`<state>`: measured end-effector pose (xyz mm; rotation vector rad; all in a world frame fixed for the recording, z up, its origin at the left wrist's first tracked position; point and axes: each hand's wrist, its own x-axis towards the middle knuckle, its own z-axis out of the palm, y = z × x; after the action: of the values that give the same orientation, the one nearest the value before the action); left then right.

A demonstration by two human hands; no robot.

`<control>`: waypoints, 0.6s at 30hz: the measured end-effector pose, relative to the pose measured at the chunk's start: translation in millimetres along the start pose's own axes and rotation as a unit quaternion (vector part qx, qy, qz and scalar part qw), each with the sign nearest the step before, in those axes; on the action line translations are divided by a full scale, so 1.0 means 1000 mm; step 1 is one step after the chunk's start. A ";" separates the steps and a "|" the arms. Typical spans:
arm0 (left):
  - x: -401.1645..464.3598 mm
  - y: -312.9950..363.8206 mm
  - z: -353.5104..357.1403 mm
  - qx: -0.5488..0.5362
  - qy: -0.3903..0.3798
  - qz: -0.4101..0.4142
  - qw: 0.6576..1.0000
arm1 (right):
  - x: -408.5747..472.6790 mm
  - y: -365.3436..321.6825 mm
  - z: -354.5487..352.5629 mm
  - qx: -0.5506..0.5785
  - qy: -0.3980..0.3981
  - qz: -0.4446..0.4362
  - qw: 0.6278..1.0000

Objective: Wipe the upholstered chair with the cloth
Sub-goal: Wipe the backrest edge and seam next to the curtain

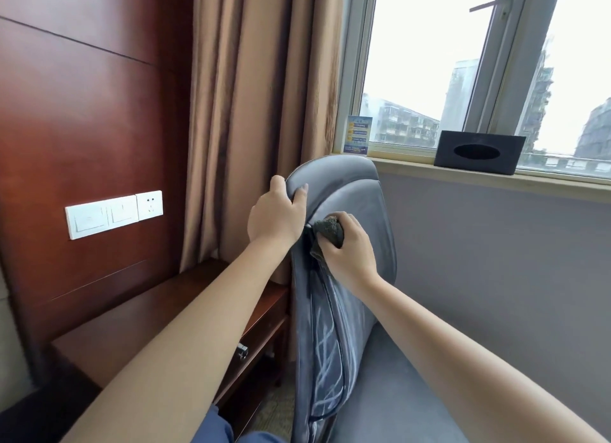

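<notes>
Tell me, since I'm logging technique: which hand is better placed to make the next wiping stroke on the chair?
The right hand: it grips the cloth against the chair backrest's side edge. The left hand holds only the chair's top edge, apparently steadying it.

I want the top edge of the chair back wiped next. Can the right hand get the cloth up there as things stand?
Probably yes. The right hand presses the cloth on the chair back just below the top, with nothing between. The left hand grips the top's left side only.
</notes>
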<state>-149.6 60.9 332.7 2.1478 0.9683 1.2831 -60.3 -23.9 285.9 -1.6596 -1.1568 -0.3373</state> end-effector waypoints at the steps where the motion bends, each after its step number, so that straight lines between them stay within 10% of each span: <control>1: -0.004 -0.003 0.004 -0.046 -0.003 -0.022 0.999 | -0.005 0.004 0.002 0.008 0.000 -0.003 1.000; 6: -0.023 -0.015 0.025 -0.282 -0.016 -0.094 0.955 | -0.017 0.024 0.003 0.000 -0.006 -0.004 1.000; 18: -0.039 -0.044 0.037 -0.184 0.038 -0.060 0.980 | -0.014 0.027 0.018 0.021 0.012 -0.015 1.000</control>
<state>-143.6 58.9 263.2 1.7456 0.8021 1.3716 -50.8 -15.2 253.0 -1.5987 -1.1641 -0.3484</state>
